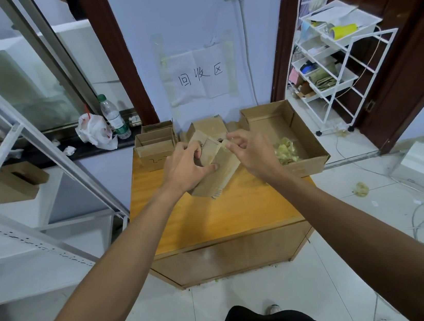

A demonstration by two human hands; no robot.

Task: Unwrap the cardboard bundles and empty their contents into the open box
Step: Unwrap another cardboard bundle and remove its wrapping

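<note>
Centrally, a wooden surface (212,214) fills the middle of the frame, its top orange-brown. At the upper right stands a white wire rack (340,57) with trays of small items. An open box (307,131) of brown cardboard sits at the right rear of the surface, and a heap of crumpled yellowish wrapping (286,150) lies in its near corner. On the wall above centre hangs a paper sign (199,75) with handwritten characters.

Just left of the open box, at the centre of the frame, a cardboard bundle (220,170) is held tilted above the surface, with more cardboard behind it. Small boxes (154,147) stand at the left rear of the surface.

The left hand (184,166) has the bundle in its grip, thumb pressed flat on the front face and fingers curled over the upper left edge. The right hand (253,152) has a narrow grip, thumb and forefinger pinching a glossy tape strip (230,141) at the bundle's top edge.

A plastic bottle (114,116) and a white bag (94,131) stand on the dark ledge at left. One yellowish wad (360,189) lies on the floor at right.
</note>
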